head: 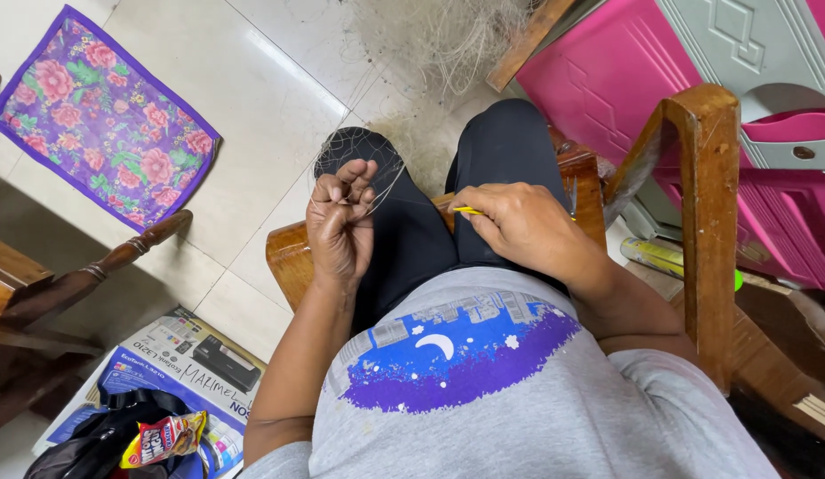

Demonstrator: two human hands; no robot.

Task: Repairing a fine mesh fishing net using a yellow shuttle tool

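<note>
Thin pale net (403, 142) drapes over our knees and trails up across the tiled floor (252, 98) toward a loose heap at the top of the view. We sit in a wooden chair (696, 204), legs in black trousers, a grey shirt with a blue and purple print below.

Our left hand (339, 222) is raised over the left knee, fingers curled together and pinching several strands of the net, which fan out from the fingertips. Our right hand (523, 226) rests on the right thigh, closed around a slim yellow needle (466, 211); only its tip shows, poking out toward the left hand. The two hands are near each other but apart, with the dark gap between the thighs lying between them.

Beyond our right arm stands a pink cabinet (607, 71) with grey trim, close against the chair's armrest. A yellow-green tube (661, 255) lies low beside the chair on that side.

On the floor to our left lies a purple floral cloth (102, 115), well apart from the chair. Nearer, a dark wooden chair leg (119, 257) juts in from the edge. Below it we see a printer box (186, 364), with a black bag (102, 439) and a red and yellow snack packet (164, 436) resting on it.
</note>
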